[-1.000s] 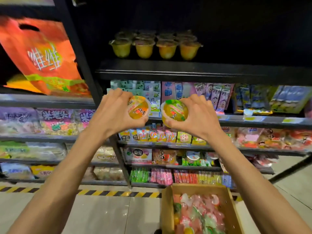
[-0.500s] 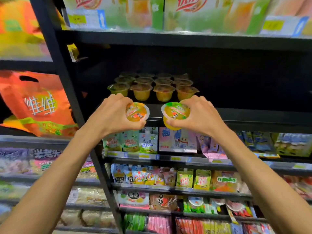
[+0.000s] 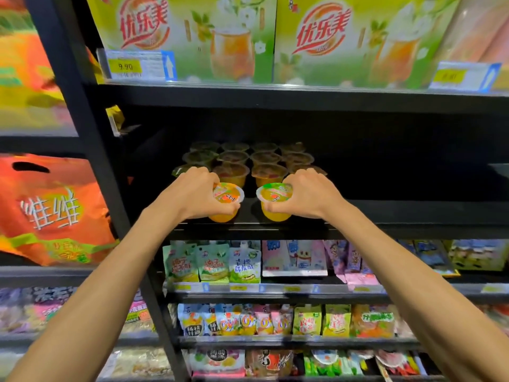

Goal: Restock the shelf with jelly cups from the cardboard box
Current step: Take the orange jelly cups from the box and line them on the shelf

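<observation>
My left hand (image 3: 197, 195) grips an orange jelly cup (image 3: 226, 201) with an orange-and-green lid. My right hand (image 3: 309, 195) grips a second jelly cup (image 3: 275, 201) with a green lid. Both cups sit upright at the front edge of the dark shelf (image 3: 385, 213), side by side with a small gap between them. Just behind them, several more jelly cups (image 3: 249, 161) stand in rows further back on the same shelf. The cardboard box is out of view.
The dark shelf is bare to the right of the cups. Green drink cartons (image 3: 192, 37) fill the shelf above. Snack pouches (image 3: 214, 261) line the shelves below. A black upright post (image 3: 91, 161) stands to the left, with an orange bag (image 3: 52, 210) beyond it.
Both hands have risen with their cups from below the shelf edge and set them on the shelf front. The view has tilted upward; the cardboard box has dropped out of sight.
</observation>
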